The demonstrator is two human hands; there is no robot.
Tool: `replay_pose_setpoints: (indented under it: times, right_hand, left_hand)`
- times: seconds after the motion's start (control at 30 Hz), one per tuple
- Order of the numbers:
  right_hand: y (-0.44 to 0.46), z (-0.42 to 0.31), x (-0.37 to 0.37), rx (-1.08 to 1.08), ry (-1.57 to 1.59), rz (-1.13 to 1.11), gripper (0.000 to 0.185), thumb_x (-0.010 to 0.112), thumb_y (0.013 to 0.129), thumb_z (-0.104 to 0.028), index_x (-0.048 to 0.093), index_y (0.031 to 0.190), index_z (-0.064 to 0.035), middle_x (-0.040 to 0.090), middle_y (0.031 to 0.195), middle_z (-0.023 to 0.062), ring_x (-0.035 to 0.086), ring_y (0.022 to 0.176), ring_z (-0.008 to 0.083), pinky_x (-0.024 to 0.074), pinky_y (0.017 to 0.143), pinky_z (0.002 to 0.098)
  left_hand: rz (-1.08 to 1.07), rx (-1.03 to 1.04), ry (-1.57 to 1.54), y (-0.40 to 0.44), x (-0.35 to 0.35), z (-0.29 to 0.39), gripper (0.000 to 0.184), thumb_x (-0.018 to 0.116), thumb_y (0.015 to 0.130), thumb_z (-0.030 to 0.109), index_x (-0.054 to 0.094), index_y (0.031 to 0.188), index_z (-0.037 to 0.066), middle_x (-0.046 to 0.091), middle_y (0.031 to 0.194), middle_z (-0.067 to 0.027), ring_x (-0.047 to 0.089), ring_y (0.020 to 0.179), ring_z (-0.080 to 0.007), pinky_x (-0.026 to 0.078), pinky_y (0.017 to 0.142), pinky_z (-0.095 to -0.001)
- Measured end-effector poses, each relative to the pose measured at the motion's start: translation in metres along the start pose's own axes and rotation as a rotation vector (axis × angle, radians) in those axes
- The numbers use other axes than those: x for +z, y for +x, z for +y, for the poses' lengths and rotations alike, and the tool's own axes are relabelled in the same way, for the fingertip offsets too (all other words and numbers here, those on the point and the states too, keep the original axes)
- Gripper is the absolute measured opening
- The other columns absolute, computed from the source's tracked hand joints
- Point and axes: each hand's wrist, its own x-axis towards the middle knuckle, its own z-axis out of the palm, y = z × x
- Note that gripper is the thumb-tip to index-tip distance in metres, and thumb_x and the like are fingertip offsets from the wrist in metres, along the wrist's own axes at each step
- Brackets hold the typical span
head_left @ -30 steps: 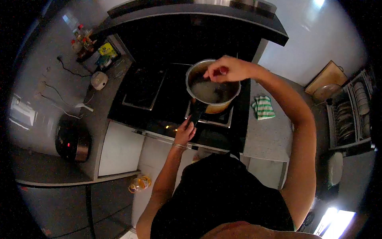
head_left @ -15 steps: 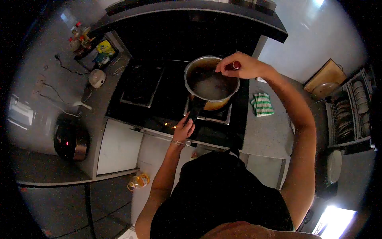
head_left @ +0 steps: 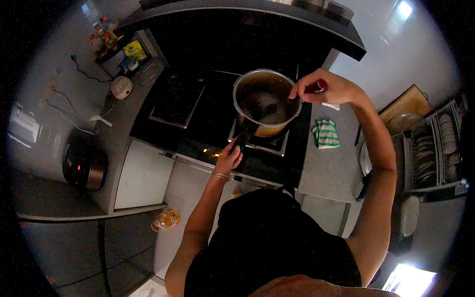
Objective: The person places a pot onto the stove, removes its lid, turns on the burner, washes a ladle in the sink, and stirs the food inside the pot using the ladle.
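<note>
Left hand: low, gripping pot handle | right hand: above rim

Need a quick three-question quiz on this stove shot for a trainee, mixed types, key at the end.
1. True or false: the green-and-white striped cloth lies on the grey speckled countertop.

2. Multiple choice: what does the left hand grip?
A) a clear plastic bottle
B) the long black handle of the round metal pot
C) a dark rounded appliance

3. Fill in: the right hand, holding a dark-red-ended object, is at the pot's ____ side, as the wearer sees it.

Key: 1 true; 2 B; 3 right
</note>
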Motion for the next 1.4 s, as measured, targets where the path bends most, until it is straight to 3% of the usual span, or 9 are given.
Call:
replay_pose_setpoints:
  times: [0.13, 0.23, 0.43, 0.63, 0.83, 0.93, 1.13, 1.23, 1.4]
  right_hand:
    - [0.019, 0.02, 0.009, -0.021, -0.106, 0.065, 0.004, 0.06, 0.076, -0.002, 0.056, 0.075, -0.0025, 0.066, 0.094, 0.0059, 0.057, 0.081, 0.0113, 0.0444, 0.066, 0.0253]
    - [0.034, 0.053, 0.021, -0.18, -0.153, 0.122, 0.005, 0.061, 0.076, -0.003, 0.056, 0.076, -0.0022, 0.065, 0.097, 0.0065, 0.059, 0.082, 0.0126, 0.0449, 0.065, 0.0255]
    - [0.005, 0.038, 0.008, 0.022, -0.059, 0.005, 0.005, 0.061, 0.077, -0.001, 0.056, 0.077, -0.001, 0.065, 0.101, 0.0068, 0.058, 0.085, 0.0127, 0.0448, 0.07, 0.0251]
    - [-0.006, 0.014, -0.008, 0.072, 0.095, 0.029, 0.005, 0.06, 0.077, 0.001, 0.056, 0.077, -0.0017, 0.065, 0.102, 0.0076, 0.056, 0.088, 0.0127, 0.0434, 0.073, 0.0256]
    - [0.027, 0.054, 0.013, -0.068, -0.058, 0.142, 0.006, 0.061, 0.075, 0.0, 0.057, 0.076, -0.0042, 0.065, 0.105, 0.0012, 0.051, 0.072, 0.0053, 0.0359, 0.055, 0.0212]
    - [0.034, 0.071, 0.013, -0.094, -0.077, 0.105, 0.008, 0.058, 0.08, 0.002, 0.062, 0.083, -0.0049, 0.062, 0.111, 0.0064, 0.054, 0.072, 0.0119, 0.0409, 0.057, 0.0244]
    - [0.008, 0.039, 0.001, 0.051, -0.192, 0.043, 0.005, 0.062, 0.078, -0.003, 0.062, 0.082, -0.0059, 0.063, 0.11, 0.0063, 0.057, 0.072, 0.011, 0.0415, 0.056, 0.0228]
    - [0.0, 0.02, -0.002, 0.114, -0.265, 0.02, 0.005, 0.063, 0.079, -0.008, 0.062, 0.081, -0.004, 0.066, 0.098, 0.0069, 0.058, 0.069, 0.0102, 0.0434, 0.057, 0.0218]
    - [0.013, 0.03, 0.001, 0.309, 0.023, 0.405, 0.02, 0.062, 0.083, -0.02, 0.061, 0.079, -0.001, 0.063, 0.078, 0.0067, 0.058, 0.062, 0.0106, 0.0468, 0.054, 0.0227]
  left_hand:
    - [0.087, 0.017, -0.039, 0.002, 0.007, -0.006, 0.043, 0.055, 0.089, 0.026, 0.045, 0.129, 0.014, 0.051, 0.067, 0.0023, 0.042, 0.05, -0.0026, 0.03, 0.042, -0.0164]
    - [0.169, -0.013, -0.062, -0.004, 0.016, 0.006, 0.045, 0.056, 0.089, 0.024, 0.044, 0.128, 0.007, 0.053, 0.066, 0.0001, 0.045, 0.049, -0.0048, 0.033, 0.042, -0.0181]
    - [-0.015, 0.053, 0.023, 0.0, 0.003, -0.001, 0.054, 0.052, 0.091, 0.023, 0.029, 0.138, 0.006, 0.052, 0.062, -0.0012, 0.038, 0.044, -0.0048, 0.029, 0.04, -0.0196]
    - [0.007, 0.055, -0.009, 0.004, -0.001, -0.009, 0.043, 0.056, 0.089, 0.023, 0.046, 0.129, 0.012, 0.05, 0.062, 0.0022, 0.043, 0.049, -0.0036, 0.032, 0.042, -0.0177]
    - [-0.087, 0.046, -0.036, 0.006, -0.006, -0.007, 0.044, 0.056, 0.089, 0.024, 0.044, 0.13, 0.013, 0.052, 0.064, 0.0007, 0.043, 0.049, -0.004, 0.032, 0.042, -0.0175]
    - [-0.013, 0.041, -0.014, 0.003, -0.001, -0.005, 0.044, 0.056, 0.089, 0.024, 0.044, 0.13, 0.013, 0.052, 0.064, 0.0004, 0.044, 0.05, -0.004, 0.033, 0.043, -0.0173]
    - [0.097, -0.004, -0.061, -0.001, 0.009, 0.0, 0.044, 0.055, 0.089, 0.024, 0.044, 0.13, 0.012, 0.05, 0.063, 0.0022, 0.044, 0.05, -0.004, 0.033, 0.044, -0.017]
    - [0.057, -0.018, -0.085, 0.001, 0.005, -0.003, 0.043, 0.055, 0.09, 0.023, 0.044, 0.13, 0.013, 0.049, 0.064, 0.0034, 0.045, 0.052, -0.0038, 0.034, 0.044, -0.0165]
    - [-0.074, 0.02, -0.025, 0.005, -0.006, -0.008, 0.044, 0.055, 0.09, 0.023, 0.043, 0.131, 0.014, 0.049, 0.065, 0.0042, 0.046, 0.054, -0.0037, 0.035, 0.044, -0.0162]
